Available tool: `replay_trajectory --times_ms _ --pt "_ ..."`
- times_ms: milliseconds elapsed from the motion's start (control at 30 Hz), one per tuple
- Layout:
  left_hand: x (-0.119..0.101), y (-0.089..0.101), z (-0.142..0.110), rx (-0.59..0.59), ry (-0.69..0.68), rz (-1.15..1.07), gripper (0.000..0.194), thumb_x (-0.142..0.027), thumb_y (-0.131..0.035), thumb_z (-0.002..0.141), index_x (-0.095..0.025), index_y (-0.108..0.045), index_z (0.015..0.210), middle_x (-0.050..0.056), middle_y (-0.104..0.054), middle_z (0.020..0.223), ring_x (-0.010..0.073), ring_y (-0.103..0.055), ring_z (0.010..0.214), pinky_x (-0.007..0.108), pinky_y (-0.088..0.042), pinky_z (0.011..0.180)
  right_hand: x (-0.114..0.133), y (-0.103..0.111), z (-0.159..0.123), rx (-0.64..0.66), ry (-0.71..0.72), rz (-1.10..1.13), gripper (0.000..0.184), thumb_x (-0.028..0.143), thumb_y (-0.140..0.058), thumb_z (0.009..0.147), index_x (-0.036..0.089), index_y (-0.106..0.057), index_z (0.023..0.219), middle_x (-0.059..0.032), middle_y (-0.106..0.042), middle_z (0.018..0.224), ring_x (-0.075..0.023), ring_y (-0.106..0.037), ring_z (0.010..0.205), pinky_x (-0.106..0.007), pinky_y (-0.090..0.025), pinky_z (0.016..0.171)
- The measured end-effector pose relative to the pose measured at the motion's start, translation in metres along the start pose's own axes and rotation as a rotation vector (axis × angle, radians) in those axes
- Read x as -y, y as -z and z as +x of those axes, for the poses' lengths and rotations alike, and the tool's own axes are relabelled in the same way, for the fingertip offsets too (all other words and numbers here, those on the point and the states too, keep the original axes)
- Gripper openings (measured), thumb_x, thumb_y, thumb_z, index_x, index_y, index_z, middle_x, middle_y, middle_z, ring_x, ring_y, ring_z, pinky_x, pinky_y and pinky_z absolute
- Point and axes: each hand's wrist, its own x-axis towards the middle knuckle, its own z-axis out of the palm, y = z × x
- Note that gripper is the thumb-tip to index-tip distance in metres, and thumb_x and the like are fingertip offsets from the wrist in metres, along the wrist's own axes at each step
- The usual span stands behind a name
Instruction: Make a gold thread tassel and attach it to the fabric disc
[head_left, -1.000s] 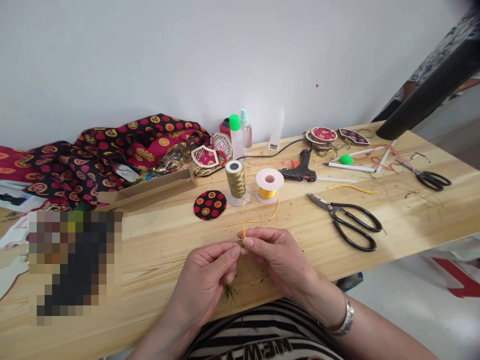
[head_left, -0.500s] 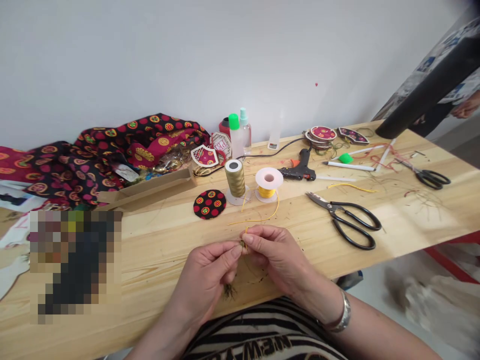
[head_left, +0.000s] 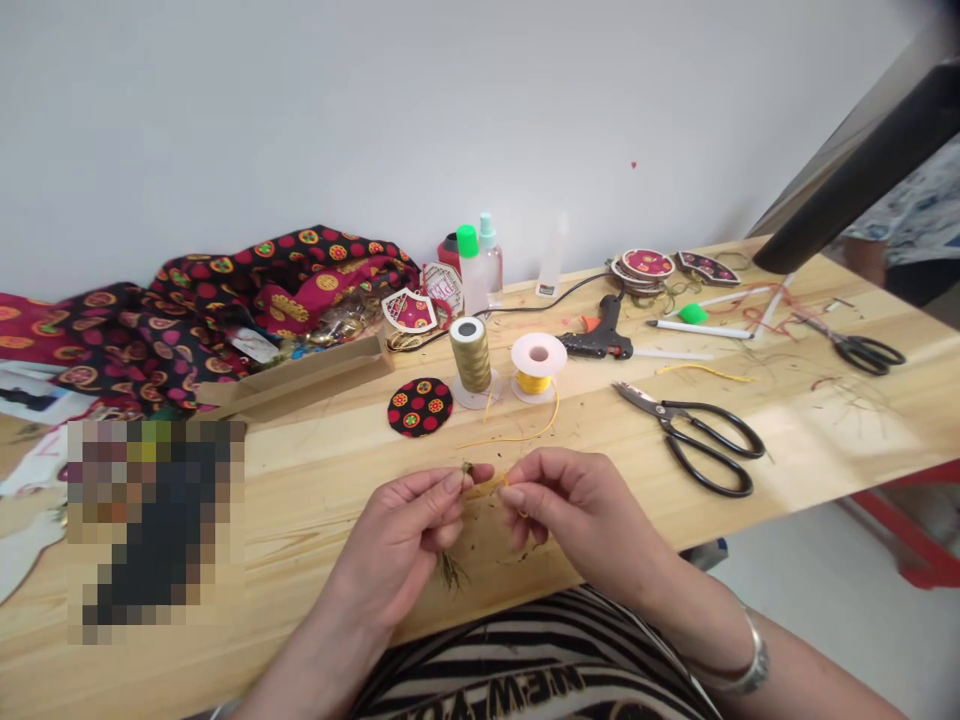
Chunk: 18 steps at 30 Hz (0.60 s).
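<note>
My left hand (head_left: 409, 535) is closed on an olive-green thread tassel (head_left: 451, 572); its knotted top pokes out above my thumb and its loose ends hang below my fingers. My right hand (head_left: 574, 510) pinches a yellow cord (head_left: 487, 487), which stretches across the short gap to the tassel's top. The middle of the tassel is hidden inside my left fingers. Just beyond my hands stand a cone of gold thread (head_left: 471, 358) and a white spool of yellow cord (head_left: 537, 368), its loose end curving over the table. A round patterned fabric disc (head_left: 420, 407) lies left of them.
Large black-handled scissors (head_left: 694, 435) lie to the right, with a hot glue gun (head_left: 600, 335) behind them. Smaller scissors (head_left: 855, 345) are farther right. Patterned cloth (head_left: 285, 270) and a cardboard tray (head_left: 300, 378) fill the back left. A person's patterned sleeve (head_left: 915, 210) shows beyond the black post (head_left: 862, 165).
My hands have drawn apart, the right one moving rightward with the yellow cord, which now spans between them. The left has shifted slightly left with the tassel. The person at the right has moved.
</note>
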Motion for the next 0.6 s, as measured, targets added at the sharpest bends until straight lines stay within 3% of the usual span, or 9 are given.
replay_trajectory --times_ms 67,267,600 --pt "0.000 -0.001 0.000 0.011 0.006 0.006 0.018 -0.024 -0.079 0.062 -0.009 -0.076 0.073 0.001 -0.055 0.057 0.0034 -0.029 0.049 0.015 -0.022 0.041 -0.004 -0.002 0.002 0.047 -0.048 -0.002 0.017 0.026 -0.058 0.081 0.018 -0.058 0.067 0.0033 -0.057 0.055 -0.0081 -0.051 0.048 -0.021 -0.041 0.049" --pt "0.001 -0.002 -0.001 -0.004 -0.002 0.017 0.020 -0.025 -0.081 0.059 -0.010 -0.076 0.070 0.000 -0.052 0.054 0.0033 -0.029 0.048 0.015 -0.022 0.041 -0.009 -0.003 0.006 0.014 -0.039 -0.218 0.016 0.024 -0.056 0.082 0.017 -0.062 0.068 0.0030 -0.055 0.053 -0.0085 -0.049 0.049 -0.021 -0.039 0.049" --pt "0.005 -0.003 -0.004 -0.037 -0.048 0.115 0.020 -0.031 -0.079 0.062 -0.013 -0.076 0.070 -0.005 -0.042 0.048 0.0049 -0.027 0.049 0.015 -0.022 0.042 0.002 -0.007 0.002 -0.067 0.210 -0.650 0.021 0.014 -0.050 0.084 0.017 -0.067 0.072 -0.0018 -0.068 0.065 -0.0099 -0.056 0.057 -0.021 -0.040 0.056"
